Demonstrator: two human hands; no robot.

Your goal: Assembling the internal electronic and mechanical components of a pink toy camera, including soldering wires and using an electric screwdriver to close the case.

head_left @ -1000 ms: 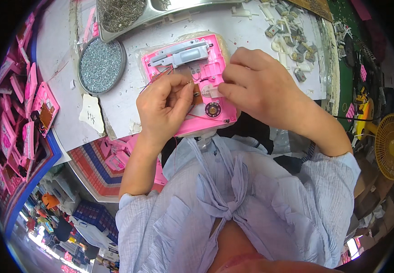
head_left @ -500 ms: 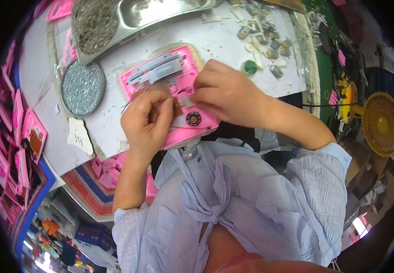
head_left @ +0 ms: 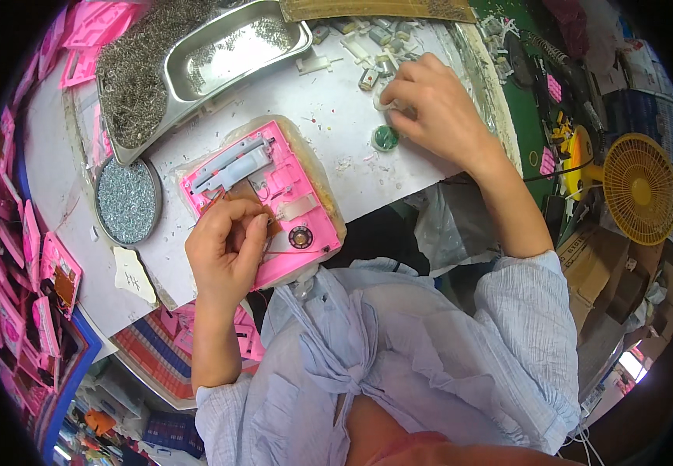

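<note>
A pink plastic casing [head_left: 280,163] lies tilted on the worktable, with a grey-blue slotted part [head_left: 235,167], a round black speaker [head_left: 300,237], a whitish block [head_left: 298,207] and thin wires inside. My left hand [head_left: 228,245] rests over its lower left side, thumb and forefinger pinched beside the wires; what they hold is too small to make out. Away to the right, my right hand [head_left: 437,109] is at the near edge of a pile of small motors with white plastic parts [head_left: 367,50]. Its curled fingers are closed around a small whitish plastic part [head_left: 385,101].
A green round item [head_left: 385,138] sits below my right fingers. Toward the far left stand a metal tray [head_left: 177,78] with screws and a round dish [head_left: 128,200] of small silvery pieces. Pink casings [head_left: 22,287] are heaped at left; a yellow fan [head_left: 638,190] stands right.
My right hand has left the casing and moved right and away to the motor pile, uncovering the whitish block. My left hand stays pinched over the casing. The whole view has shifted.
</note>
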